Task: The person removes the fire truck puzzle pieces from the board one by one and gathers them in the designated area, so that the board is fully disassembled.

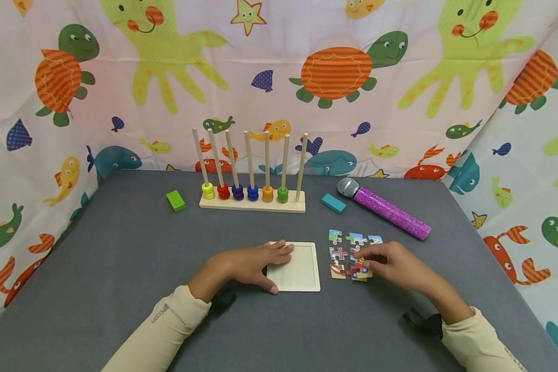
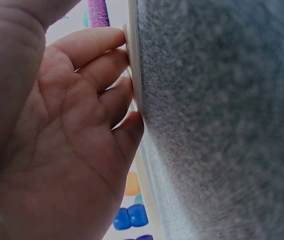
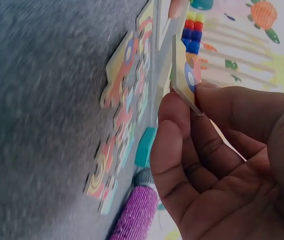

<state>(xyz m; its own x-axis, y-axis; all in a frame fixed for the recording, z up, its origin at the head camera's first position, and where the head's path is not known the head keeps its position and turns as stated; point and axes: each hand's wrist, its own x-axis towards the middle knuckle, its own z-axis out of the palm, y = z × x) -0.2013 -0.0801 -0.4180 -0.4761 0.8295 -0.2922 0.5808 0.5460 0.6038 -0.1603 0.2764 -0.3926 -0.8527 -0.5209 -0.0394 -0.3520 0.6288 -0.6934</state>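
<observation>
My left hand (image 1: 253, 262) rests on the left side of a pale wooden puzzle tray (image 1: 302, 274), its fingers stretched over the frame and thumb at the near edge. In the left wrist view, the fingertips (image 2: 116, 37) touch the tray's thin edge. Between thumb and fingers, my right hand (image 1: 402, 266) pinches a jigsaw piece (image 3: 184, 75) with a blue and red print, tilted up over the table. Other loose jigsaw pieces (image 1: 337, 253) lie printed side up to the tray's right, several partly hidden by the right hand.
Behind the tray stands a wooden peg rack (image 1: 251, 205) with coloured beads on its posts. A green block (image 1: 175, 201) lies left of it, a blue block (image 1: 333, 203) right. A purple glitter microphone (image 1: 390, 211) lies beyond the pieces. A printed cloth (image 1: 260, 46) hangs behind the grey table.
</observation>
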